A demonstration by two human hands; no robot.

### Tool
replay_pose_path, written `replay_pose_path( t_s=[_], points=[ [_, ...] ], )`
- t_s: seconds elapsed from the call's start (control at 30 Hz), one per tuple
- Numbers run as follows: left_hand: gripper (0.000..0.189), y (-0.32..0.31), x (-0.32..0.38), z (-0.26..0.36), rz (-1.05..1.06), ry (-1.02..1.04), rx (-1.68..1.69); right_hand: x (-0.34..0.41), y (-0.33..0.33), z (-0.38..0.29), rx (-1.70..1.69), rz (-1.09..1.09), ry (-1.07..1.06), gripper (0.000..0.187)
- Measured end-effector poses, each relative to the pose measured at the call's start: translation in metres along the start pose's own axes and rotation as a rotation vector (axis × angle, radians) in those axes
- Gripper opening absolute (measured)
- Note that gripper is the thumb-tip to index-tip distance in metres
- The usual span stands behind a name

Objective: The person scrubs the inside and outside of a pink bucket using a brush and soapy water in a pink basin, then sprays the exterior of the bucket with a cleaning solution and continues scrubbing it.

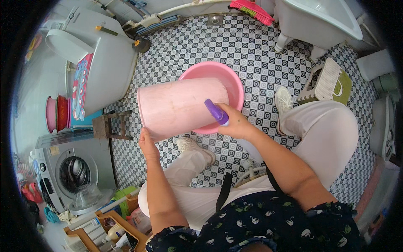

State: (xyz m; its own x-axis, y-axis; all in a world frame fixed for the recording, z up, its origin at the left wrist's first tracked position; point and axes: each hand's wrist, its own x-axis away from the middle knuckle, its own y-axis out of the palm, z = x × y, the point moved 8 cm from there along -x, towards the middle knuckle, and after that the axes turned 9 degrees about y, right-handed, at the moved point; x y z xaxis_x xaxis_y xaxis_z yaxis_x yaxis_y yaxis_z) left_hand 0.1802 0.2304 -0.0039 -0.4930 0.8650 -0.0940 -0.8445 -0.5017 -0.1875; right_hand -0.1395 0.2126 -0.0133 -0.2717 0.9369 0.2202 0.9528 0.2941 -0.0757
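Note:
A pale pink plastic bucket point(182, 105) lies on its side over a brighter pink plastic basin point(238, 94) on the tiled floor. Its rimmed end points left. My left hand point(148, 143) grips that rim at the near corner, the thumb on the outside. In my right hand point(234, 121) is the purple handle of a brush point(216, 112), held against the bucket's side near its other end. The bristles are hidden.
A toilet point(110, 63), a small wooden stool point(102, 126) and a front-loading washing machine point(74, 170) stand at the left. A pink broom head point(253, 12) and a pedestal basin point(318, 22) are at the top. A plastic step stool point(327, 80) is at the right.

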Motion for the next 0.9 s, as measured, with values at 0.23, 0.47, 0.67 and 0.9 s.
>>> replay_pose_path(
  t_s=[0.23,0.47,0.67,0.9],
  points=[
    [0.034,0.0,0.003,-0.003,-0.039,0.033,-0.016,-0.001,0.028,-0.033,-0.043,-0.069,-0.11,0.049],
    [0.045,-0.012,-0.001,-0.018,-0.071,-0.008,-0.07,-0.005,0.048,-0.055,-0.097,-0.118,-0.124,0.046],
    [0.044,-0.007,0.0,-0.011,-0.07,0.008,-0.062,-0.012,0.062,-0.049,-0.023,-0.104,-0.097,0.049],
    [0.041,-0.006,-0.002,-0.011,-0.064,0.005,-0.119,-0.022,0.075,-0.051,-0.083,-0.107,-0.141,0.053]
  ],
)
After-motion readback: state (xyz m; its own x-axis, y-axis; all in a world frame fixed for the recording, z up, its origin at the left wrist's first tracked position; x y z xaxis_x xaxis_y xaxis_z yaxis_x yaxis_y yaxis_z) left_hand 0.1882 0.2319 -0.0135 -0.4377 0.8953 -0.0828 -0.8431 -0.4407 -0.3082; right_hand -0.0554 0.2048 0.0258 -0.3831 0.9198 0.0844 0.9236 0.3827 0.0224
